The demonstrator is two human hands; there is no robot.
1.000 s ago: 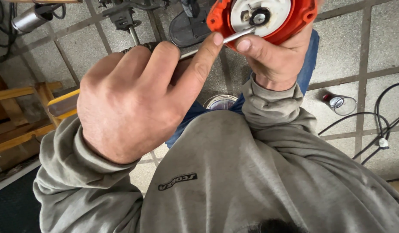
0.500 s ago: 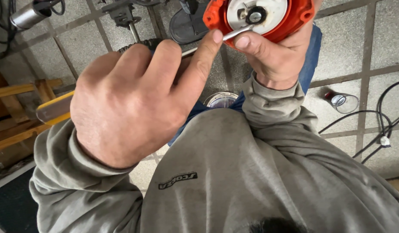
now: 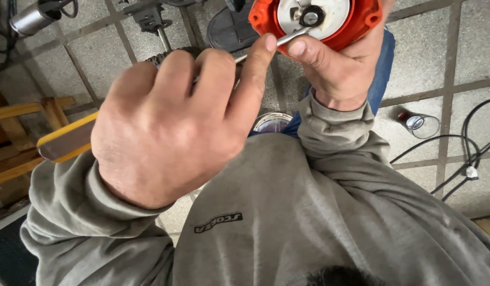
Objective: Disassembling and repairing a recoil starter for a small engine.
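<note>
head view looks down over a grey sweatshirt (image 3: 319, 212) at two hands raised toward the top of the frame. left hand (image 3: 170, 127), big in the centre left, is clenched around a screwdriver (image 3: 64, 140) with a yellow handle; its metal shaft runs up and right, forefinger stretched along it. the tip meets the white middle of a round orange housing (image 3: 321, 21) at the upper centre right. right hand (image 3: 343, 69) grasps that housing from below, thumb pressing by the shaft. tiled floor (image 3: 96, 58) lies behind, with black cables (image 3: 462, 153) at the right edge and a wooden frame (image 3: 22, 114) at the left.
</note>
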